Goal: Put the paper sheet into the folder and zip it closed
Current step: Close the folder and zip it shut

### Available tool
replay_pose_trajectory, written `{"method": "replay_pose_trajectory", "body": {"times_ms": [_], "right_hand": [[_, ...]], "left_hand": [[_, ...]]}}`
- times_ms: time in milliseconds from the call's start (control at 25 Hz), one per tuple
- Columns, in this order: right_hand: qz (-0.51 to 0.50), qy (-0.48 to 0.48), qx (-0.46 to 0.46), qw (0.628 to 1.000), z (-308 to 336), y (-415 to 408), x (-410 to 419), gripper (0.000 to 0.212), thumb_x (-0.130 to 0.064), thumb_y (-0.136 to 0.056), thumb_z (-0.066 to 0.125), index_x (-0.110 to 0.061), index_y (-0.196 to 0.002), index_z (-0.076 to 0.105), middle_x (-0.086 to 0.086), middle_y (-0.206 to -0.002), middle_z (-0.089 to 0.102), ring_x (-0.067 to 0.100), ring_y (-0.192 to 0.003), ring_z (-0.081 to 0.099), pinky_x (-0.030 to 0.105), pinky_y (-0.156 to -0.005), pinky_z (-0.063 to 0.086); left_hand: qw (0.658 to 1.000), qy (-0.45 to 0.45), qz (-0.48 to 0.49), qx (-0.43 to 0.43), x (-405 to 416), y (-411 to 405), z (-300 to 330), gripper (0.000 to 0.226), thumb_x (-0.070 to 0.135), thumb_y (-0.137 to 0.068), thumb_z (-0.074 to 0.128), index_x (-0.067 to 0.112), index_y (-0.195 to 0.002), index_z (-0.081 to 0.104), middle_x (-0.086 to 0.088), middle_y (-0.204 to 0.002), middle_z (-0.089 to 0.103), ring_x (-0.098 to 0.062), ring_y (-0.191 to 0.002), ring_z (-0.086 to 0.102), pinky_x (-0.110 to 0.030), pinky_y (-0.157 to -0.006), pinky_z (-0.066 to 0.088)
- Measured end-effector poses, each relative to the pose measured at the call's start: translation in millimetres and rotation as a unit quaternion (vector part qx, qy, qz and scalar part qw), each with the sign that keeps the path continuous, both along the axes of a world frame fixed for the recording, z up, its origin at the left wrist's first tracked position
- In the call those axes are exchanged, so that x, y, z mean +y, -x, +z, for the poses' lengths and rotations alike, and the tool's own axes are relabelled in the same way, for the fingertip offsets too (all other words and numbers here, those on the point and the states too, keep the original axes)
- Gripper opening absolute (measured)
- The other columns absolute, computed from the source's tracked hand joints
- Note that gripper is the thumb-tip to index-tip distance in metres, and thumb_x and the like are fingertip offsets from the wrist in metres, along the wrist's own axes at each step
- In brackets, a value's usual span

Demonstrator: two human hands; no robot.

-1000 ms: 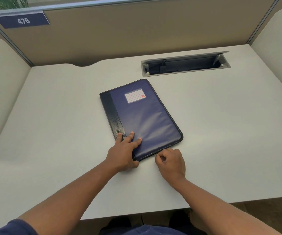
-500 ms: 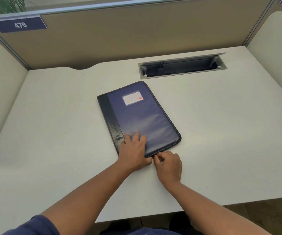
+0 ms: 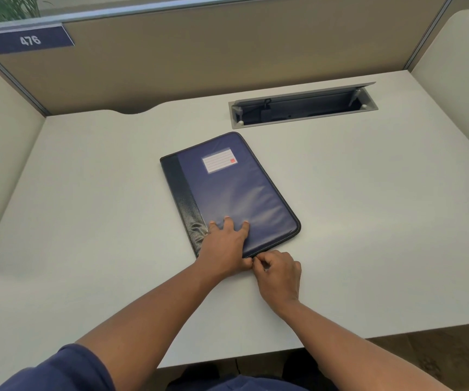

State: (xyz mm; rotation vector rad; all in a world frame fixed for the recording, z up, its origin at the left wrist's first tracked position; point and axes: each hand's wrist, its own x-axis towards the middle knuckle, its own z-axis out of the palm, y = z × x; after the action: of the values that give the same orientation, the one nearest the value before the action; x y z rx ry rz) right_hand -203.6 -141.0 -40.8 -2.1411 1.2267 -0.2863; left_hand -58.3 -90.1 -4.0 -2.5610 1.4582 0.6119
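Note:
A dark blue zip folder (image 3: pixel 236 193) with a white label lies closed and slightly turned on the white desk (image 3: pixel 369 221). My left hand (image 3: pixel 225 244) presses flat on its near corner, fingers spread on the cover. My right hand (image 3: pixel 277 268) is at the folder's near edge, thumb and fingers pinched on the zipper pull at about the middle of that edge. No paper sheet is visible; the folder's inside is hidden.
An open cable tray (image 3: pixel 302 107) is set into the desk at the back right. Beige partition walls (image 3: pixel 227 52) enclose the desk at the back and sides. A sign reading 476 (image 3: pixel 28 39) hangs at the upper left.
My right hand has slid left along the folder's near edge, from near its right corner to beside my left hand. My left hand shifted slightly right on the cover.

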Motion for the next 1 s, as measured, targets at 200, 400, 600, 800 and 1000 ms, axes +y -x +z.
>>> {"method": "replay_pose_trajectory", "body": {"times_ms": [200,400,600,800,1000], "right_hand": [[-0.035,-0.01,-0.023,0.999,7.7,4.2,-16.1,0.033,-0.018,-0.085,0.067,-0.019,-0.056,0.05,-0.004,-0.057,0.054,0.023,-0.06,0.049,0.039,-0.066,0.041],[-0.014,-0.002,-0.033,0.999,5.9,7.1,-16.6,0.031,-0.015,-0.084,0.067,-0.016,-0.057,0.052,-0.004,-0.057,0.054,0.025,-0.061,0.049,0.038,-0.062,0.039],[0.056,0.02,-0.05,0.997,3.2,3.1,0.5,0.023,-0.014,-0.083,0.07,-0.015,-0.061,0.062,0.0,-0.059,0.057,0.025,-0.061,0.051,0.038,-0.058,0.04],[0.0,0.007,-0.066,0.998,4.5,7.7,-11.7,0.038,-0.012,-0.081,0.067,-0.021,-0.054,0.042,-0.003,-0.054,0.046,0.02,-0.055,0.044,0.033,-0.05,0.032],[-0.022,0.018,-0.059,0.998,5.6,12.6,-25.9,0.039,-0.014,-0.082,0.067,-0.022,-0.054,0.041,-0.006,-0.055,0.045,0.018,-0.054,0.044,0.032,-0.049,0.032]], "left_hand": [[1.0,-0.007,-0.003,0.001,3.3,-1.4,-0.1,0.098,0.062,-0.08,0.065,0.033,-0.16,0.016,-0.018,-0.163,0.023,-0.056,-0.144,0.026,-0.054,-0.105,0.045],[1.0,-0.01,-0.01,-0.002,6.0,-1.6,-0.9,0.099,0.063,-0.081,0.064,0.033,-0.161,0.014,-0.017,-0.165,0.021,-0.055,-0.143,0.027,-0.054,-0.105,0.047],[1.0,-0.013,-0.013,-0.004,5.4,-1.6,-2.9,0.1,0.068,-0.081,0.065,0.032,-0.16,0.015,-0.019,-0.162,0.023,-0.058,-0.143,0.026,-0.056,-0.104,0.046],[1.0,-0.009,-0.022,-0.012,8.4,-4.4,-4.1,0.098,0.064,-0.079,0.063,0.032,-0.16,0.016,-0.017,-0.159,0.028,-0.054,-0.138,0.034,-0.052,-0.097,0.051],[0.999,-0.002,-0.033,-0.02,10.1,-4.3,-5.2,0.096,0.064,-0.079,0.062,0.032,-0.159,0.018,-0.016,-0.157,0.032,-0.052,-0.135,0.039,-0.051,-0.096,0.051]]}}
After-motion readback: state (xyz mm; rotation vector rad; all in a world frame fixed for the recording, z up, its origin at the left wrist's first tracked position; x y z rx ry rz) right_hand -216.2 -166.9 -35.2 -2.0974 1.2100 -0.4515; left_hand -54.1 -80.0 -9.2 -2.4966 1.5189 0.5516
